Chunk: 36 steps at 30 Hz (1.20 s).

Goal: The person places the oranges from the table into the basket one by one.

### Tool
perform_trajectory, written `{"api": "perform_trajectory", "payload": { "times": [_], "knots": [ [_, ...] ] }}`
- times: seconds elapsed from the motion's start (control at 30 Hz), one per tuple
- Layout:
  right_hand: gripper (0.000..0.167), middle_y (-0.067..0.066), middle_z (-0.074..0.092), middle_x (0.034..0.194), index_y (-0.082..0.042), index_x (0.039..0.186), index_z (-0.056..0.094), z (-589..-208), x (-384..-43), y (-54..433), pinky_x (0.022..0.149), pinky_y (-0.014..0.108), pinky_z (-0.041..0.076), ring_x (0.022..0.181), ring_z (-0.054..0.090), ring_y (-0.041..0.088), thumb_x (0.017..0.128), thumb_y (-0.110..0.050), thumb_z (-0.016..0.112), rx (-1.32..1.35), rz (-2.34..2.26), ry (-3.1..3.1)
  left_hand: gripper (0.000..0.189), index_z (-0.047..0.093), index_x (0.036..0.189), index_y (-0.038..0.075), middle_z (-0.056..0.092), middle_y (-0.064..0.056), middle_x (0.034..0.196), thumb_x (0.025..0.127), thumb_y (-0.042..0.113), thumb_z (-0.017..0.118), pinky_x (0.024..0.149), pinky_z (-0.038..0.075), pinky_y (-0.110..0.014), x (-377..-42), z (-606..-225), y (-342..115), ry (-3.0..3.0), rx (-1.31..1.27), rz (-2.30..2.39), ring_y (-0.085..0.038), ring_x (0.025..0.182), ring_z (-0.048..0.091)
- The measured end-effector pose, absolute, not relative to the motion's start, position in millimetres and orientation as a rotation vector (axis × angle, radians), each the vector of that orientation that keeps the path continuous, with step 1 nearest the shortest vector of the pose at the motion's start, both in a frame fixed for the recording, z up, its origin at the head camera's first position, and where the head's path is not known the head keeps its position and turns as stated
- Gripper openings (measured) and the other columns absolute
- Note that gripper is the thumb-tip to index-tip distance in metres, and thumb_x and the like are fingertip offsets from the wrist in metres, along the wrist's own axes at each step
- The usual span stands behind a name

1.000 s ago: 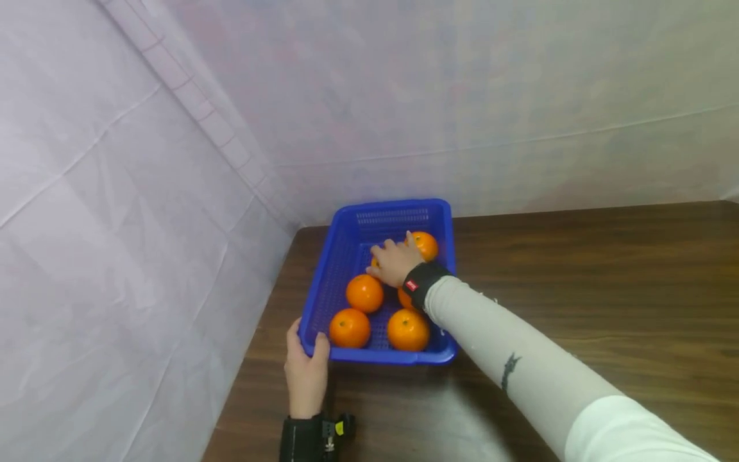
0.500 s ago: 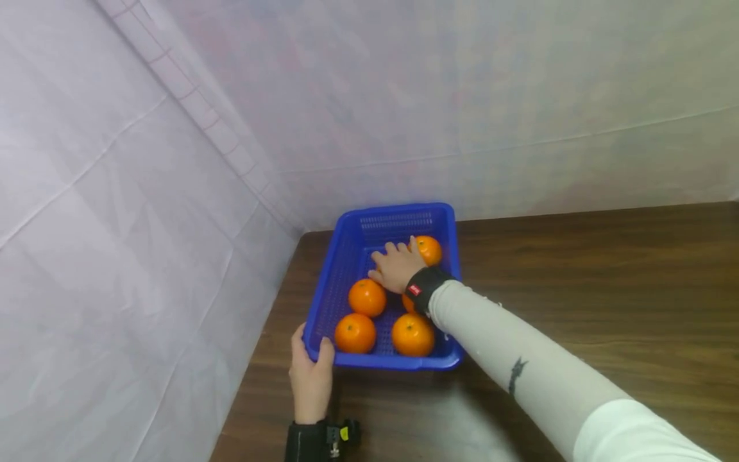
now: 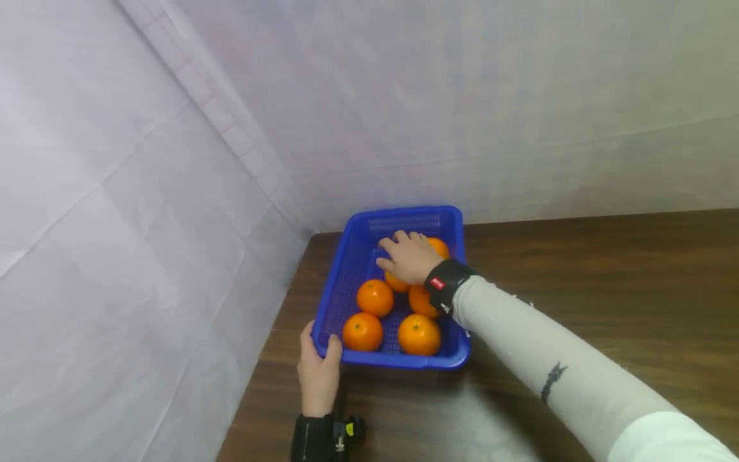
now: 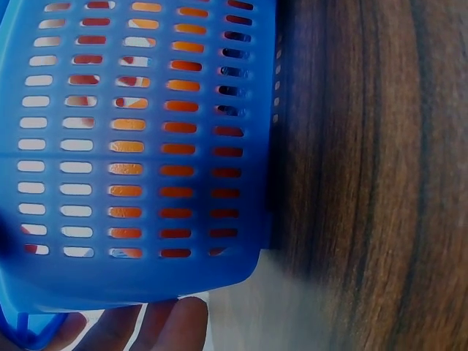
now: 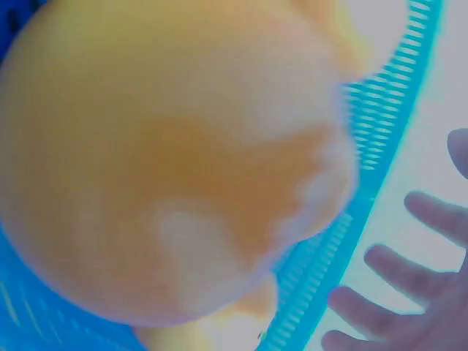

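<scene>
A blue plastic basket [image 3: 398,363] holds several oranges. My left hand [image 3: 319,378] grips its near left corner, thumb over the rim and fingers along the outside; the left wrist view shows the fingertips [image 4: 184,325] beside the slotted basket wall [image 4: 153,281]. Over the basket's far half, my right hand [image 3: 411,258] hovers above an orange [image 3: 397,281], partly covering it and the far orange [image 3: 439,246]. In the right wrist view its fingers [image 5: 406,272] are spread apart with nothing between them, while a large blurred orange [image 5: 124,168] fills the left side.
Nearer oranges [image 3: 362,332] lie in the front half of the basket. The brown wood-grain table [image 3: 600,276] extends to the right. White sheeting [image 3: 439,115] hangs behind the table and along its left side [image 3: 173,256].
My right hand has risen slightly off the middle orange and shifted right, so more of that orange shows. The left hand keeps its hold on the basket corner. The head view has shifted slightly.
</scene>
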State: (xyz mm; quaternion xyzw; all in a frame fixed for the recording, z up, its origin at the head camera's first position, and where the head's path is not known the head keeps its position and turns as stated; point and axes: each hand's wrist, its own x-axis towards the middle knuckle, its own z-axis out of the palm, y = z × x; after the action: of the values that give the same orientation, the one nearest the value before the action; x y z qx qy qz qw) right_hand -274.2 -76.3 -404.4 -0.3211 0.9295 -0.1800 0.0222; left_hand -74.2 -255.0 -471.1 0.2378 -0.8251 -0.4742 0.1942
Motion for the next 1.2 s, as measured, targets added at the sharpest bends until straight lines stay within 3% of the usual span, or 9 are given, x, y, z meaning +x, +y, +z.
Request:
{"api": "perform_trajectory", "payload": {
  "times": [0.3,0.57,0.93,1.2],
  "knots": [
    [0.055,0.015,0.048,0.148,-0.019,0.147,0.051,-381,-272,-63,0.115,0.056,0.037,0.134,0.045,0.04,0.104,-0.052,0.045,-1.024,-0.64,2.871,0.054,0.044,0.147,0.015,0.062,-0.018,0.137,0.097,0.028,0.061,0.102,0.046,-0.053,-86,-473,-261,-2.327,0.657,-1.309,-0.033,0.118,0.061],
    [0.05,0.015,0.057,0.135,-0.014,0.141,0.057,-372,-264,-31,0.105,0.053,0.046,0.121,0.053,0.036,0.103,-0.046,0.051,-1.049,-0.654,2.932,0.054,0.044,0.147,0.016,0.064,-0.022,0.132,0.098,0.034,0.06,0.097,0.049,-0.055,-98,-475,-267,-2.401,0.586,-1.235,-0.037,0.114,0.064],
    [0.044,0.013,0.06,0.125,-0.012,0.132,0.064,-386,-243,2,0.092,0.046,0.052,0.109,0.055,0.03,0.1,-0.041,0.059,-1.153,-0.733,2.982,0.056,0.047,0.145,0.015,0.065,-0.025,0.13,0.098,0.04,0.061,0.095,0.049,-0.058,-105,-474,-280,-2.388,0.623,-1.157,-0.042,0.113,0.064],
    [0.044,0.013,0.064,0.122,-0.008,0.131,0.065,-408,-219,28,0.093,0.047,0.053,0.108,0.061,0.029,0.097,-0.036,0.066,-1.255,-0.751,3.045,0.057,0.05,0.142,0.006,0.06,-0.025,0.131,0.096,0.037,0.063,0.1,0.044,-0.057,-107,-469,-288,-2.382,0.621,-1.05,-0.041,0.119,0.058]
  ]
}}
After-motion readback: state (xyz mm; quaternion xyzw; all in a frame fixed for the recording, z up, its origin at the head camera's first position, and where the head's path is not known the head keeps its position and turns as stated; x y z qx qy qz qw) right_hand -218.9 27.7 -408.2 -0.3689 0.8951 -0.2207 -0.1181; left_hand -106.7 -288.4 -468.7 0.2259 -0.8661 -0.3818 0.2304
